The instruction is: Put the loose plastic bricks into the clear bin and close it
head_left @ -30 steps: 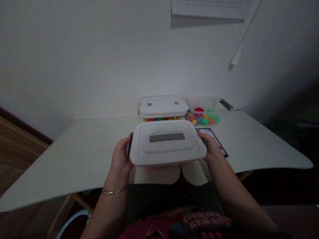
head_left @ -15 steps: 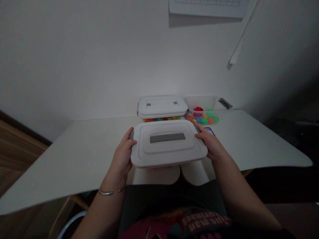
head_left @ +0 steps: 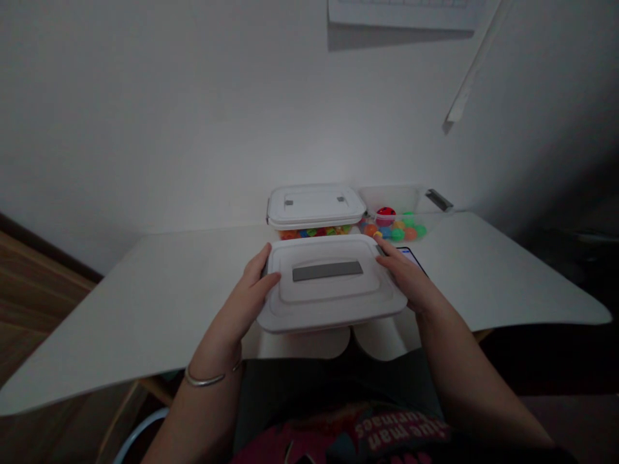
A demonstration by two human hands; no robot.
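Between my two hands is a storage box with a white lid (head_left: 333, 299) and a grey handle strip (head_left: 327, 270) on top. My left hand (head_left: 251, 293) grips its left side, the thumb lying over the lid's edge. On the opposite side, my right hand (head_left: 403, 274) is closed round the edge by the grey latch, thumb on top. The lid hides most of the box body below it, and the fingers under the rim are out of sight.
Behind stands another lidded box (head_left: 316, 205) with colourful pieces inside. Right of it, an open clear bin (head_left: 438, 222) holds several coloured balls and a red ball (head_left: 385, 216). A phone (head_left: 410, 255) lies on the white table (head_left: 159, 290) beside my right hand.
My left hand has shifted right and its thumb reaches further over the lid. The box has moved slightly down and toward me. My right hand keeps its hold.
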